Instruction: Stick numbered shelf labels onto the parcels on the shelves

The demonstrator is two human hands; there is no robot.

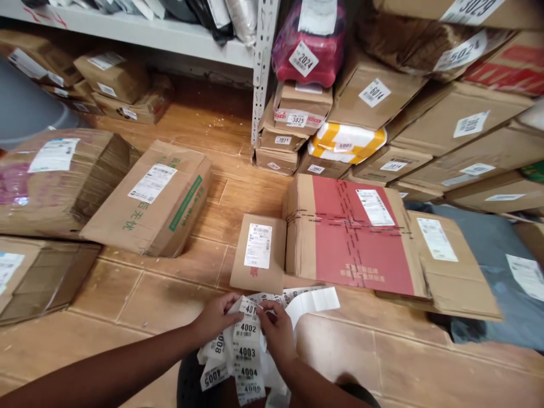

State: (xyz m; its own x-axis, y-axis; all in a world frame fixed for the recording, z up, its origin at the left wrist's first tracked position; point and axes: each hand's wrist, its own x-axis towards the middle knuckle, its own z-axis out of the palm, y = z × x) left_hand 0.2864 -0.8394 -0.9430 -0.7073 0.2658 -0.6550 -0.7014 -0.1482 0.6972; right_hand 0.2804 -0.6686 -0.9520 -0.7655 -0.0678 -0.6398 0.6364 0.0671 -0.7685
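My left hand (pixel 216 320) and my right hand (pixel 276 331) meet low in the middle of the view, both closed on a strip of white number labels (pixel 247 351) printed 4002, 4003, 4004. The right fingertips pinch the top label of the strip. More loose label strips (pixel 312 299) trail out behind the hands. Just beyond them on the floor lies a small brown parcel (pixel 259 252) with a white shipping label, beside a larger box with a red top (pixel 355 238).
Brown parcels lie on the wooden floor at the left (pixel 157 198) (pixel 55 181). A tall stack of numbered boxes (pixel 425 107) fills the right, with a pink bag marked 2024 (pixel 310 48) on top. A metal shelf post (pixel 261 68) stands behind. A grey bag (pixel 501 272) lies right.
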